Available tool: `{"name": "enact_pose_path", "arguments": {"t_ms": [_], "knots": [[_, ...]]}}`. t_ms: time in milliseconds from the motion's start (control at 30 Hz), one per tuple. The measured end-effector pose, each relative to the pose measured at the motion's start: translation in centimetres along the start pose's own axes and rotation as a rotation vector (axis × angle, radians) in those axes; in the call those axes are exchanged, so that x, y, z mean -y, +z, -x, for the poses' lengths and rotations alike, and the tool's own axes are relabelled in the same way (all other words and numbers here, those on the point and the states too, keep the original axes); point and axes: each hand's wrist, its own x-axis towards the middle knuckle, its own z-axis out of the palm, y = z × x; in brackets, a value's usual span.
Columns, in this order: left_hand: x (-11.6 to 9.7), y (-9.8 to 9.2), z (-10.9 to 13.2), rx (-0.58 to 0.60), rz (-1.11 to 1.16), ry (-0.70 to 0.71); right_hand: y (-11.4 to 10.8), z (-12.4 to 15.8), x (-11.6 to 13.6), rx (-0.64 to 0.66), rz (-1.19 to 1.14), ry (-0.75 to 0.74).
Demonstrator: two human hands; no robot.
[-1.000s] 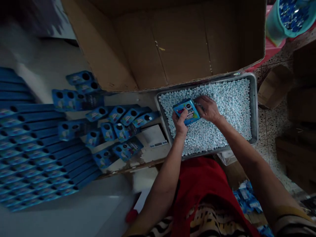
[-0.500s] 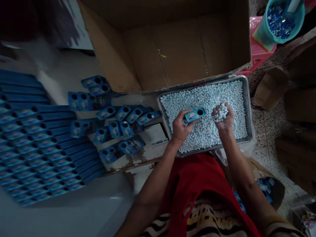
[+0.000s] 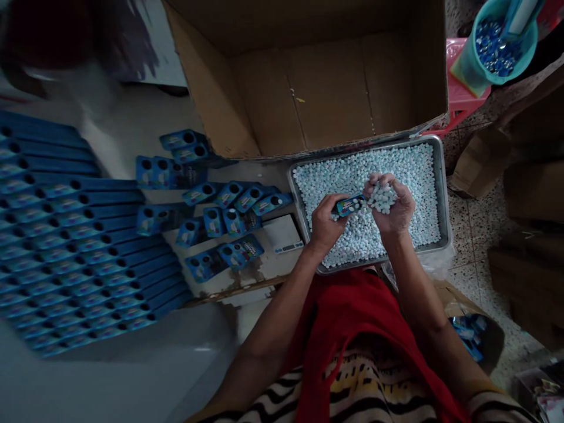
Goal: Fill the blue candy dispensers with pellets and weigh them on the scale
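Note:
My left hand (image 3: pixel 328 223) grips a small blue printed box (image 3: pixel 350 205) over a metal tray (image 3: pixel 444 194). A few pale pellets lie at the box's top, by its round hole. Cupped around a heap of pale blue and white candy pellets (image 3: pixel 381 198), my right hand (image 3: pixel 394 214) is right beside the box, its fingertips near the hole end. The tray below is filled with a layer of the same pellets (image 3: pixel 352 249). Whether pellets are dropping into the hole is too small to tell.
Several blue boxes (image 3: pixel 214 223) stand left of the tray, near a small white scale (image 3: pixel 282 234). Further left are stacked rows of blue boxes (image 3: pixel 83 258). A large cardboard box (image 3: pixel 330 88) borders the tray's far side. A teal bucket (image 3: pixel 482 73) sits on a pink stool (image 3: pixel 467 106).
My right hand has moved left with its pellets, up to the box in my left hand. Pellets now show on the box's top. The view has shifted slightly.

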Motion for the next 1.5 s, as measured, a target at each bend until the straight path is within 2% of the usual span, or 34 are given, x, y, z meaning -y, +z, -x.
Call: {"name": "enact_pose_path", "arguments": {"t_ms": [267,500,767,1000,1100,1167,1200,1267,1333,1400,1500], "knots": [[0.0,0.2,0.3,-0.009,0.013,-0.06,1.2,0.7,-0.2,-0.014,0.14,-0.108],[0.2,0.2,0.6,-0.024,0.006,-0.095,1.3,1.1,-0.6,0.0,0.208,-0.175],[0.1,0.3,0.7,-0.014,0.0,-0.092,1.3,1.5,-1.4,-0.026,0.172,-0.17],[0.3,1.1,0.5,-0.041,-0.007,-0.126,1.8,2.0,-2.4,-0.056,0.243,-0.146],[0.8,0.8,0.5,-0.034,0.072,-0.13,0.2,2.4,-2.2,-0.023,0.259,-0.145],[1.2,0.3,0.5,-0.037,0.137,-0.155,-2.5,2.7,-2.0,-0.063,0.41,-0.177],[1.4,-0.1,0.6,-0.039,0.154,-0.174,-4.3,2.8,-1.9,-0.108,0.559,-0.199],[1.8,-0.8,0.7,-0.028,0.149,-0.213,-8.0,3.2,-2.3,-0.222,0.987,-0.232],[2.2,-1.4,0.9,-0.029,0.105,-0.243,-10.8,3.4,-3.5,-0.275,1.379,-0.217],[2.6,-1.9,1.1,-0.065,0.05,-0.247,-11.9,3.4,-5.6,-0.256,1.625,-0.16],[3.1,-2.4,1.4,-0.063,0.003,-0.25,-10.8,1.9,-8.9,-0.235,1.686,-0.095]]}}
